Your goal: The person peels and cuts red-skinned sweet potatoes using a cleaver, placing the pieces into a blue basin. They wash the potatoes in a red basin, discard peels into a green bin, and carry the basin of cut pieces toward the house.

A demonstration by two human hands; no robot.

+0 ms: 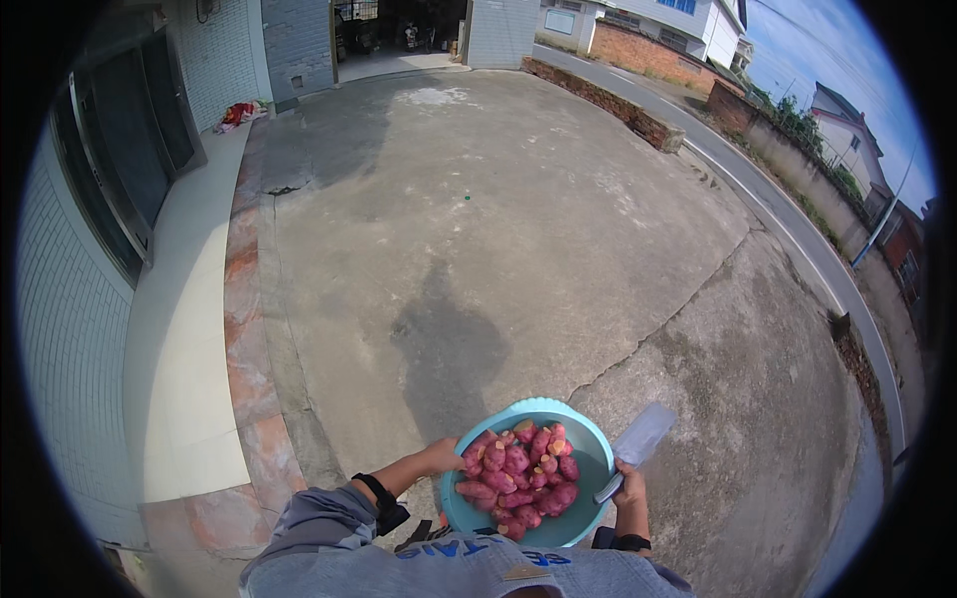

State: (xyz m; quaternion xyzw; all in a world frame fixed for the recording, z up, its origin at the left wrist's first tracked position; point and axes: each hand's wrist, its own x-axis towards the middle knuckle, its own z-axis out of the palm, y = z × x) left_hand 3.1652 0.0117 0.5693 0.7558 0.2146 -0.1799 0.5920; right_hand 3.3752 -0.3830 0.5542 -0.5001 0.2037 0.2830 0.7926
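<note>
Cracked grey concrete yard (518, 229) stretched out underfoot. Nearest, the left hand (442, 456) clasped the rim of a round light-blue plastic basin (588, 453), fingers curled over its edge, pink-red sweet potatoes (518, 476) heaped just beside them. The right hand (629, 488) gripped a broad steel cleaver (638, 444) against the opposite rim. Beyond the fingers lay a white-tiled wall (70, 329) and a road (788, 214). Judging by this, carrying was underway; setting the basin down would need level ground.

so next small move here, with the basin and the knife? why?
Probably set the teal basin down on the concrete. The left hand grips its rim, and the right hand holds its other side together with a cleaver. The basin is full of pink sweet potatoes, so neither hand is free to cut.
</note>
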